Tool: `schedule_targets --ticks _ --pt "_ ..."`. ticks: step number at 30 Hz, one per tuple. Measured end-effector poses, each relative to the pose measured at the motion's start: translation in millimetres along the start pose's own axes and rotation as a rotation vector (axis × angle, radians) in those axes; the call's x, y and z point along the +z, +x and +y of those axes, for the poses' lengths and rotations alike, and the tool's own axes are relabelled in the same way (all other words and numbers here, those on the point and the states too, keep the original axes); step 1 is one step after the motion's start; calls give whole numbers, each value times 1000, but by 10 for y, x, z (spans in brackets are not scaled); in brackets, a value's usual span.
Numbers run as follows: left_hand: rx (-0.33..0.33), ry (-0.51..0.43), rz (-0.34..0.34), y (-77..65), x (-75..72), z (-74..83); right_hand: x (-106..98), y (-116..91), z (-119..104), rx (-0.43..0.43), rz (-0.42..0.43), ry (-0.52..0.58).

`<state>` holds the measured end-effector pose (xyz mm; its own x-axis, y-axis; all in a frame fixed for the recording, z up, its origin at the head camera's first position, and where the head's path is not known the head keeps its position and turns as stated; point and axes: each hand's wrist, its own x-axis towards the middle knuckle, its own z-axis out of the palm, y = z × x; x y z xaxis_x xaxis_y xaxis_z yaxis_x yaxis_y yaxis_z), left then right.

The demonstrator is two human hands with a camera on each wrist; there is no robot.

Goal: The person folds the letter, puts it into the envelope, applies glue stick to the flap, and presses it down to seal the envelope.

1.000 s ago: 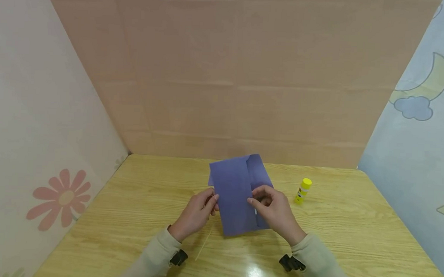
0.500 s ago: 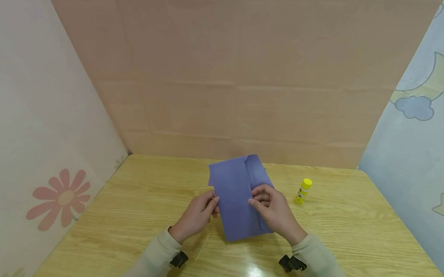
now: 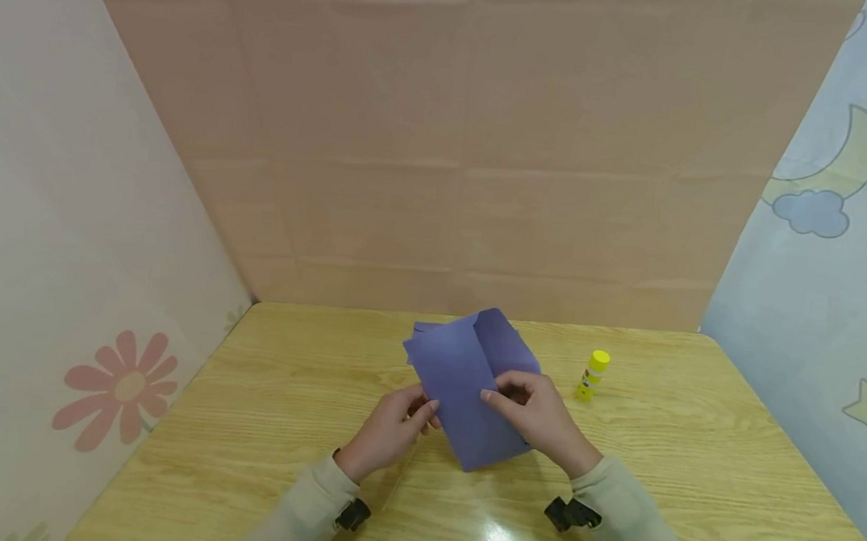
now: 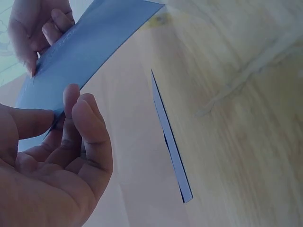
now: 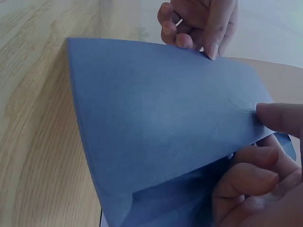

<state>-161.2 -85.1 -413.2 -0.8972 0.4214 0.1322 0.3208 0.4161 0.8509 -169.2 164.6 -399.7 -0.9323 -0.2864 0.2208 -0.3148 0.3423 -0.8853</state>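
A folded sheet of purple-blue paper [image 3: 451,376] is held tilted above the table, one panel lapping over the other. My left hand [image 3: 390,426] pinches its left edge between thumb and fingers, also plain in the left wrist view. At the opposite side my right hand [image 3: 539,412] grips the edge of the upper panel, thumb on top and fingers curled beneath it. In the right wrist view a gap shows between the panels of the paper [image 5: 142,109]. Another purple-blue folded piece [image 4: 170,142] lies on the table beyond, mostly hidden from the head view.
A yellow glue stick [image 3: 593,376] stands upright to the right of the paper. The wood-grain table [image 3: 267,425] ends at a tan backdrop [image 3: 437,182]. Patterned panels border it left [image 3: 80,207] and right [image 3: 788,302].
The held paper has turned, its lower corner swinging right and its upper left corner dropping. My left hand moved slightly right and down with it. More of the piece behind shows.
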Motion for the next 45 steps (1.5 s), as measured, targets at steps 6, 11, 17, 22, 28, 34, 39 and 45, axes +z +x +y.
schedule_targets --ticks 6,11,17,22,28,34,39,45 --pt "-29 -55 -9 -7 40 -18 5 -1 -9 -1 31 35" --pt "-61 -88 -23 -17 68 -26 27 8 -35 9 72 84" --pt "-58 -97 -33 -11 84 -41 56 6 -37 -6 102 50" --pt "-69 -79 -74 -13 85 -62 59 24 8 -22 120 -27" --pt "-92 -86 -68 -50 -3 -69 37 53 72 -26 132 -163" --pt "-97 -5 -42 -63 -152 -132 5 65 183 -37 97 -295" --pt "-117 125 -38 -74 -220 -199 30 68 297 -69 38 -402" --pt "-126 208 -61 -81 -237 -234 120 60 325 -146 -40 -539"
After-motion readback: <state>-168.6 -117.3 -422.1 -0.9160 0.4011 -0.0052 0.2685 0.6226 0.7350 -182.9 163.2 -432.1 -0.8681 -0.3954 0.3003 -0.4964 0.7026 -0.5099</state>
